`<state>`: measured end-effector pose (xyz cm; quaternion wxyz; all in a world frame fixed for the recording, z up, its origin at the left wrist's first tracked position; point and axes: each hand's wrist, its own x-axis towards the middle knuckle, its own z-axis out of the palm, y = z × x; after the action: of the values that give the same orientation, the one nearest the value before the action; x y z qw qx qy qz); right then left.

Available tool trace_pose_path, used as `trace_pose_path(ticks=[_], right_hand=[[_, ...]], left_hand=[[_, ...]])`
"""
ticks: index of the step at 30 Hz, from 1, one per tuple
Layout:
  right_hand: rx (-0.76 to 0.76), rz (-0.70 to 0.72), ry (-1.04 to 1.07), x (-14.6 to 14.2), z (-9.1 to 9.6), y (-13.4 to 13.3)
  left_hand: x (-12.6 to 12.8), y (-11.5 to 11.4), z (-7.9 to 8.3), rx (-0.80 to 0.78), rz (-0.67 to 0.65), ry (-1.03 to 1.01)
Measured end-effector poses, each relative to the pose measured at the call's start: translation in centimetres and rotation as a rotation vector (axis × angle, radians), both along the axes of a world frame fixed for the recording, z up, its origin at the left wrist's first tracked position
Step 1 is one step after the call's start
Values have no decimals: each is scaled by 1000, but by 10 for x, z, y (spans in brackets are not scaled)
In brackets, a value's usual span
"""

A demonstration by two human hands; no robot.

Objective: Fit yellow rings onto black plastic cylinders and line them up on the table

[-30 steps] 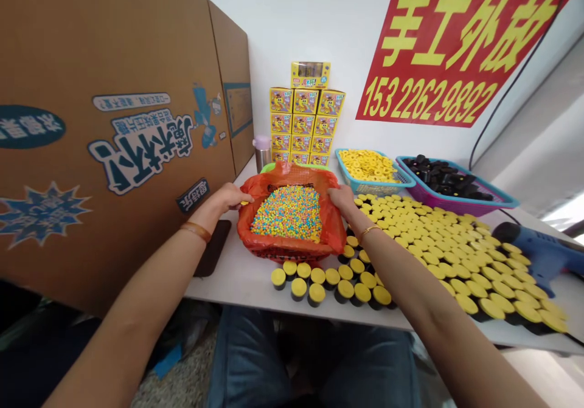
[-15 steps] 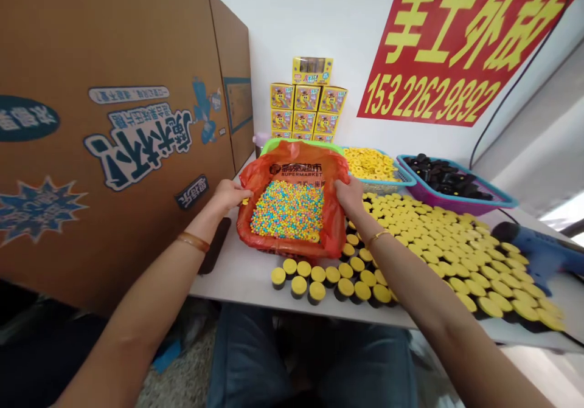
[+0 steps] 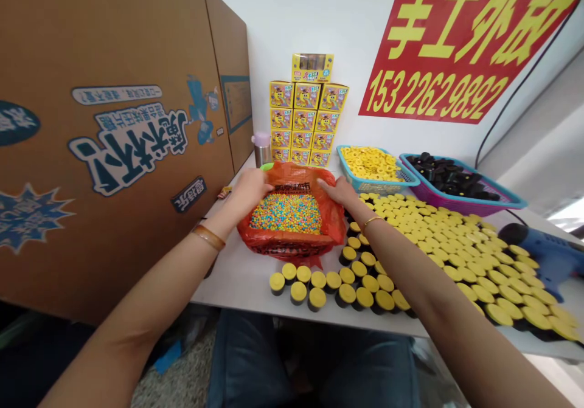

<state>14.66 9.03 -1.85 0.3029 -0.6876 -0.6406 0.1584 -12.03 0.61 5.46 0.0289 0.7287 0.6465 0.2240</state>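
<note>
A red plastic bag [image 3: 292, 248] with dark printing lines a basket, whose green rim [image 3: 266, 166] peeks out at the back. Inside lies a heap of tiny multicoloured candy beads [image 3: 287, 213]. My left hand [image 3: 250, 194] grips the bag at its back left side, fingers bent over the edge. On the opposite side my right hand [image 3: 341, 193] holds the bag's edge, its thumb over the inside of the plastic. Just in front and to the right stand many black cups with yellow lids [image 3: 347, 294].
Behind are stacked yellow boxes [image 3: 305, 119] and a flask [image 3: 261, 146]. A blue basket of yellow rings [image 3: 371, 165] and a purple-blue basket of black cups [image 3: 449, 177] stand at the back right. A large carton [image 3: 114, 225] walls the left; a blue power tool [image 3: 542, 250] lies far right.
The basket with the bag has gone from tilted towards me to lying flatter on the table. My left hand has moved inward and back along the bag's edge.
</note>
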Motion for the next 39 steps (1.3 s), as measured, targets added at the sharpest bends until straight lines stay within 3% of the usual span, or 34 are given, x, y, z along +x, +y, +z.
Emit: trace_pose_path(ticks=[2,4,7,9,14,17,20,24,25,27,30,34,37,39], right_hand=[[172,-41,-42,3,9,-2],[310,17,-24,6,16,-6],[278,175,64,10,22,-15],[209,213,124,12,23,-21],[208,221,222,3,20,-22],[202,275,221,-14,18,-20],[144,440,108,-37,14,-27],[81,761,-94,-72,10,-49],[64,872,-145,-81,10,-55],[36,1079,-229,-96,12,-66],[24,1168,-205,-103,20,-74],[90,1002,-8,-62,39,-76],[111,756,93,10,55,-74],[82,535,126,73,61,-70]], left_hand=[[35,-2,-13,-86,-341,-106],[65,-2,-30,-262,-583,-114],[87,4,-48,-402,-784,-126],[87,9,-52,-442,-833,-183],[77,13,-50,-590,-633,-575],[66,12,-44,-658,-670,-575],[43,8,-36,-438,-654,-556],[3,-2,-38,91,-233,-579],[-5,-5,-41,136,-161,-532],[-15,-11,-49,95,-156,-400],[-17,-17,-58,17,-243,-283],[-15,-20,-56,-62,-229,-213],[-4,-15,-41,15,-193,-164],[18,-7,-24,116,-240,-112]])
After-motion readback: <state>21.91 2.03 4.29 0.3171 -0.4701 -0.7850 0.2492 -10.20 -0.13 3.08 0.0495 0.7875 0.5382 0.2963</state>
